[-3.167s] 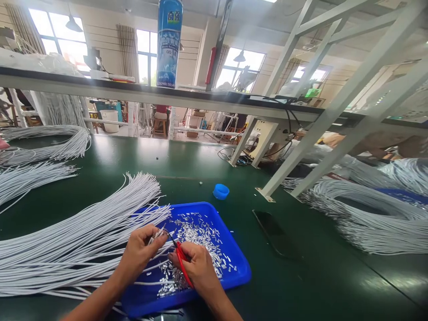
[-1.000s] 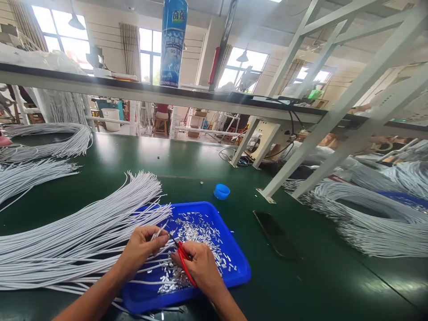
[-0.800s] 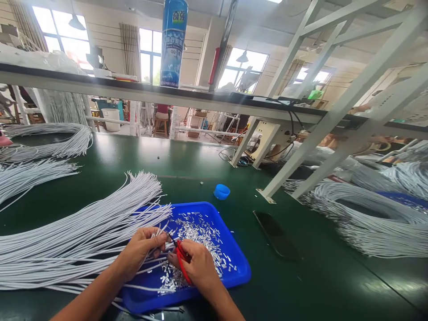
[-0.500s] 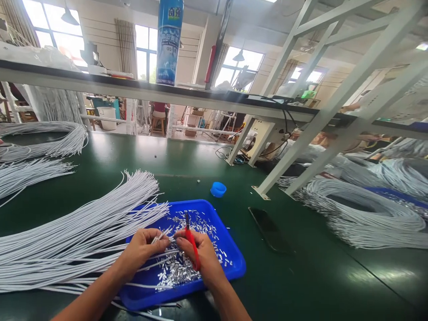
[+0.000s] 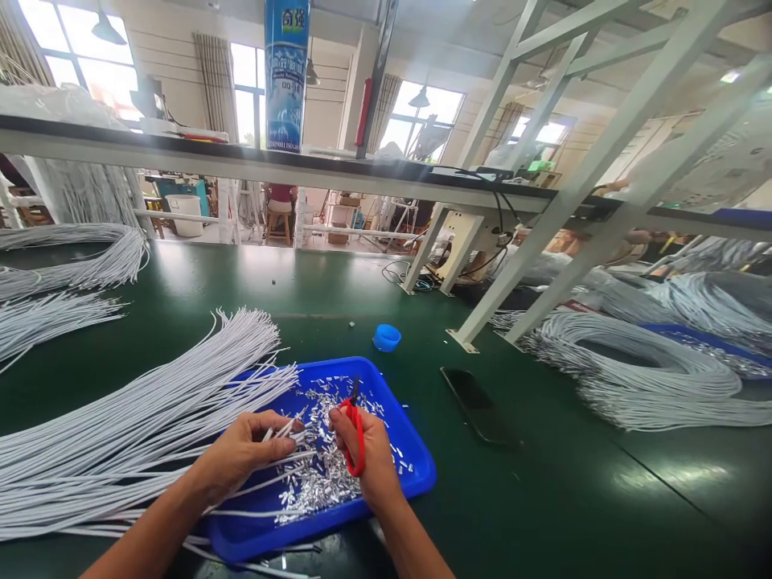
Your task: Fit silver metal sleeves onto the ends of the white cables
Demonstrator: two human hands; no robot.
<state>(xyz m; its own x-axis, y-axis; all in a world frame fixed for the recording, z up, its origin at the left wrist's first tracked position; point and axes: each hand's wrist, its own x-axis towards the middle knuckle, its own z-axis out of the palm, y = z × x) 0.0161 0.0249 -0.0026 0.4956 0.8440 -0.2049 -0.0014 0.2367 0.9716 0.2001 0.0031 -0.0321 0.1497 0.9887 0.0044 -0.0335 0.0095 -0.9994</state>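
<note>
Over a blue tray [image 5: 416, 474], my left hand [image 5: 256, 442] is closed on the ends of a few white cables [image 5: 278, 425], pinched between thumb and fingers. My right hand [image 5: 369, 450] holds red-handled scissors [image 5: 360, 441], their dark tip pointing up and away. A small gap lies between the right fingertips and the cable ends. Many small silvery pieces [image 5: 322, 490] are scattered across the tray. A thick bundle of white cables [image 5: 181, 386] runs in from the left, its cut ends partly over the tray's edge.
Beyond the tray sit a blue ring-shaped cap [image 5: 387, 338] and a dark phone [image 5: 476, 404]. More cable coils [image 5: 651, 362] lie at right and at far left. Metal frame legs [image 5: 482, 318] stand on the green table. A spray can [image 5: 285, 80] stands on the raised shelf.
My right hand has drawn back to the right from the cable ends, with the scissors turning slightly. The left hand keeps its hold. The whole view has shifted a little.
</note>
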